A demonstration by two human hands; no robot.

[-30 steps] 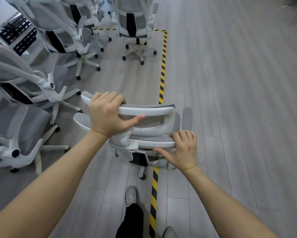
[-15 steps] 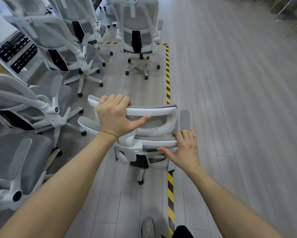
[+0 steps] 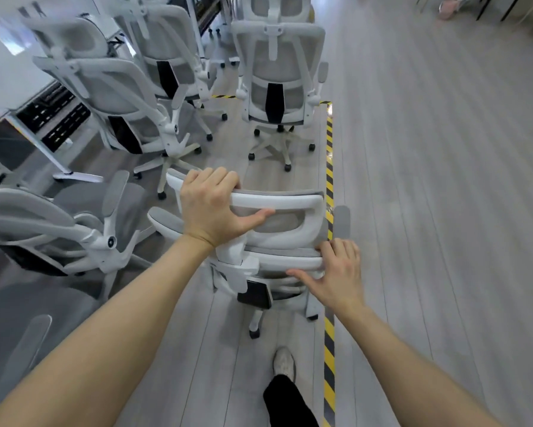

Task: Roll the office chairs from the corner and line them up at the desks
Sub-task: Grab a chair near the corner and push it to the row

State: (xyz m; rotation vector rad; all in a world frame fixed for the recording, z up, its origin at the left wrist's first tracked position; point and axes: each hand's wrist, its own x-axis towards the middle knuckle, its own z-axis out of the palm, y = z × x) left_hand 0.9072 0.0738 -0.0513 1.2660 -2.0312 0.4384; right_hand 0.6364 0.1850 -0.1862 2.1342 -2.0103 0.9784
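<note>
Cut off at left: grey mesh office chairs with white frames (image 3: 43, 229), partly out of frame.
Left hand (image 3: 211, 208): wrapped over the white headrest bar (image 3: 277, 200) of the pushed grey-and-white chair.
Right hand (image 3: 336, 272): curled on the backrest top edge (image 3: 287, 257).
Chair position: just left of the yellow-black floor tape (image 3: 329, 180), behind another parked chair (image 3: 277, 81).
Hidden: the pushed chair's seat and most castors.
Writing: none legible.

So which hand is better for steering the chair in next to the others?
Probably the left hand: it wraps the headrest on the side facing the parked chairs. The right hand only pinches the backrest edge.
</note>
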